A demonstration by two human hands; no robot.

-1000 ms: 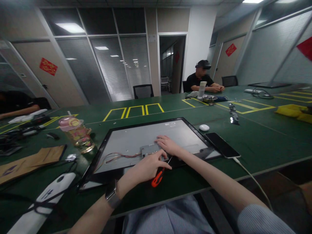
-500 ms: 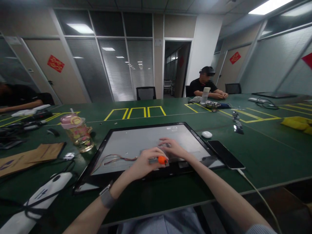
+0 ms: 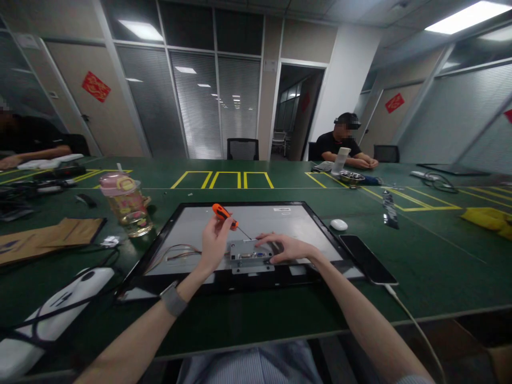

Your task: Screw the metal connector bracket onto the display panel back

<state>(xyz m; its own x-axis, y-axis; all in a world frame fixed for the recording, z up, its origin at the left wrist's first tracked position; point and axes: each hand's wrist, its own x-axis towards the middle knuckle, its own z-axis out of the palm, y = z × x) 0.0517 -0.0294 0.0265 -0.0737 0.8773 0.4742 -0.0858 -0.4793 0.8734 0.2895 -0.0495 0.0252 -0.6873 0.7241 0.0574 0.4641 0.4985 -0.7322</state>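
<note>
Left hand (image 3: 214, 241): fingers gripping screwdriver (image 3: 221, 213), tip near far edge of metal box (image 3: 241, 248) | Right hand (image 3: 292, 248): fingers curved over box's right end, grip unconfirmed | Box: on panel (image 3: 192, 221) | Risk: slanted shaft may slip, scratching panel

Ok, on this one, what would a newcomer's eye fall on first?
Probably the orange-and-black screwdriver in the left hand, its thin shaft slanting down toward a small grey metal box with ports, beside which the right hand is placed. Next, the large grey flat panel with a black border under that box, on the green table. Then the clear tumbler with a pink lid, left of the panel.
</note>
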